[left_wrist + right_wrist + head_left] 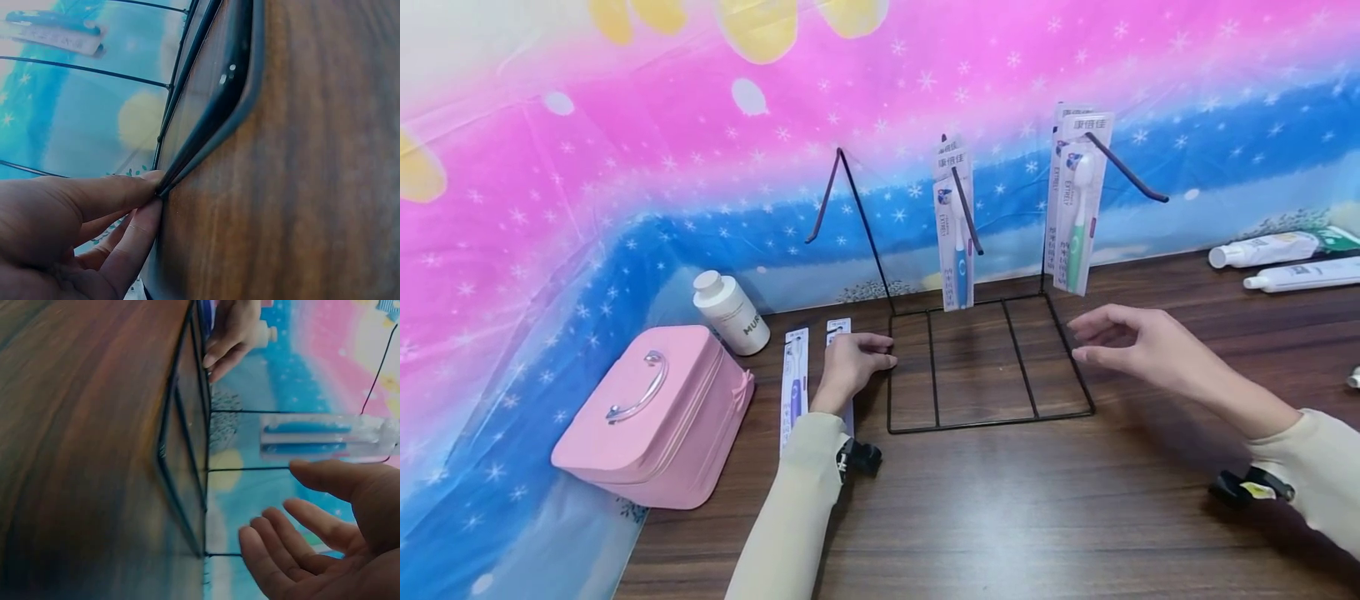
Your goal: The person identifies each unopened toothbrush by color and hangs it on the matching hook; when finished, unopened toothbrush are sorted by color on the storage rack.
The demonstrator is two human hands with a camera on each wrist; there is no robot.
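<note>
A black wire rack (985,423) stands on the wooden table, its hooks slanting forward from upright wires. My left hand (852,367) pinches the left side of its base between thumb and finger; the left wrist view shows the fingertips (147,209) on the black wire. Beside the rack's right edge, my right hand (1123,337) holds nothing, its fingers loosely bent. Packaged toothbrushes hang on two hooks: a blue one (959,271) in the middle and a green one (1077,242) at right, each with another pack behind. The left hook (822,200) carries nothing.
A purple toothbrush pack (795,379) lies left of the rack, with another pack (838,326) partly hidden by my left hand. Farther left stand a pink case (647,408) and a white bottle (730,312). Toothpaste tubes (1273,249) lie at the far right.
</note>
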